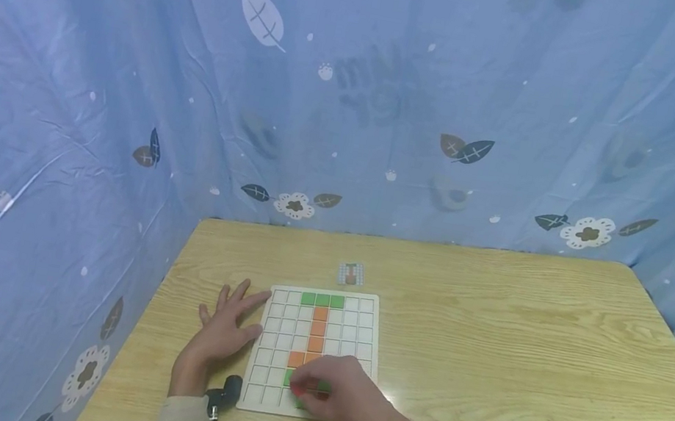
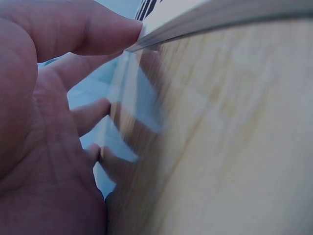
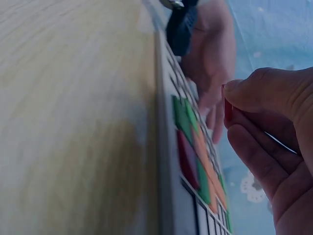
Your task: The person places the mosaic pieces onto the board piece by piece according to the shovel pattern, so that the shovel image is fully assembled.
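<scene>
A white grid board (image 1: pixel 262 356) lies on the table with green tiles (image 1: pixel 323 300) across the middle of its far row and orange tiles (image 1: pixel 318 328) running down the centre. Over its near part, my right hand (image 1: pixel 349 399) pinches a small red tile (image 3: pixel 228 110) between thumb and fingers, held above the board. The right wrist view shows another red tile (image 3: pixel 188 159) among green and orange ones on the board. Fingers spread, my left hand (image 1: pixel 223 333) rests at the board's left side, its thumb (image 2: pixel 112 32) touching the edge. My right hand hides some near squares.
Beyond the board's far edge lies a small picture card (image 1: pixel 351 274). The wooden table (image 1: pixel 520 360) stretches to the right. A blue patterned curtain (image 1: pixel 396 101) hangs behind and along the sides. A dark wrist-camera piece (image 1: pixel 231 388) sits by the board's near left corner.
</scene>
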`<action>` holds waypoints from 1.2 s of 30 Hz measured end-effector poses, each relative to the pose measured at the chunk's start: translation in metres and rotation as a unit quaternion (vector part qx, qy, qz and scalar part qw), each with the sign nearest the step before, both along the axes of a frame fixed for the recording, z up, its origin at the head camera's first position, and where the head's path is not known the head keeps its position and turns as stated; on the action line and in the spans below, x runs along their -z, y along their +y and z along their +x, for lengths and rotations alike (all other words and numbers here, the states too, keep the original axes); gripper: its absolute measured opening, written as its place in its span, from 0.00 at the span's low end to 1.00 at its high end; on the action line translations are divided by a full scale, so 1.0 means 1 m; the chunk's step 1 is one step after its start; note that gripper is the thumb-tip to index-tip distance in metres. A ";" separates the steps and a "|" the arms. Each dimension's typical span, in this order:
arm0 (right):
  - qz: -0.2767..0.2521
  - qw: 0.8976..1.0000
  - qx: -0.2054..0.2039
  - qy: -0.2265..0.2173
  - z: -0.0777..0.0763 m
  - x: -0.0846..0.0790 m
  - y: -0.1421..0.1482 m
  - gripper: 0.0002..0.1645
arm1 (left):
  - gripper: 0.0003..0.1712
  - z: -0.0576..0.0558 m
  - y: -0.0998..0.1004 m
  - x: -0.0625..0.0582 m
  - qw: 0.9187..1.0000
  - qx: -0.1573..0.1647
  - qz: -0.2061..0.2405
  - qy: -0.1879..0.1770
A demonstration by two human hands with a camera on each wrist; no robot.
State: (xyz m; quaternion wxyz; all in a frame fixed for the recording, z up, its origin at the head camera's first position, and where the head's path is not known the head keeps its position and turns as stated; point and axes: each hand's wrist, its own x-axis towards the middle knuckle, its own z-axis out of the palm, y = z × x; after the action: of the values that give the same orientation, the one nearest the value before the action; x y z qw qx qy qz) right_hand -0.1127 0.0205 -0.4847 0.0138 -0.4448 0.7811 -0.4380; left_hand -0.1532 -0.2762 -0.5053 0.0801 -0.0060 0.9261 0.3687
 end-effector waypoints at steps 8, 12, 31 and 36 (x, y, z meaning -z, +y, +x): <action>0.059 0.996 0.004 0.068 0.004 0.010 -0.016 0.09 | 0.37 -0.001 -0.001 0.001 1.000 0.000 0.000 0.001; 0.075 0.992 0.014 0.098 0.007 0.012 -0.019 0.09 | 0.38 -0.001 -0.001 0.001 1.000 -0.001 0.000 -0.002; 0.092 0.986 0.037 0.135 0.013 0.014 -0.025 0.08 | 0.38 0.000 -0.001 0.001 1.000 0.001 0.002 0.000; 0.097 0.986 0.040 0.128 0.013 0.014 -0.026 0.08 | 0.38 0.000 0.000 -0.001 1.000 0.000 0.002 -0.003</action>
State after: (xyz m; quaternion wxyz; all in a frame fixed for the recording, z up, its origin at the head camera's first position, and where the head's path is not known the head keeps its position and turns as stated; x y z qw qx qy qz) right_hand -0.0999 -0.0052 -0.4990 -0.0610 -0.4622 0.8322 -0.3001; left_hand -0.1533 -0.2760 -0.5040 0.0826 -0.0066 0.9251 0.3706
